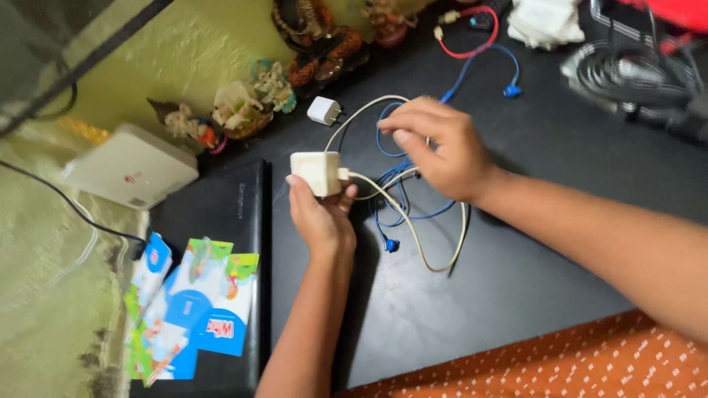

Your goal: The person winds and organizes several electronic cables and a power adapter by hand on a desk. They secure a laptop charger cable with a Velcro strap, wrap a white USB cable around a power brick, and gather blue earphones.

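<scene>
Surface: black bench (516, 280), cluttered.
Left hand (321, 217): grip pinching white charger block (316, 172), raised above bench.
Right hand (442, 144): fingers pressed onto white cable (435, 247).
Handling: block light, rigid; cable limp, tangled with blue cord (402, 210); hold by block.

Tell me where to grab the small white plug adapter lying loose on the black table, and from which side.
Grip the small white plug adapter across its two flat side faces, coming from above and from its left end. Its prongs stick out to the right, toward the white cable, so that end is poor to pinch. The body looks boxy and lies flat, clear of both hands.
</scene>
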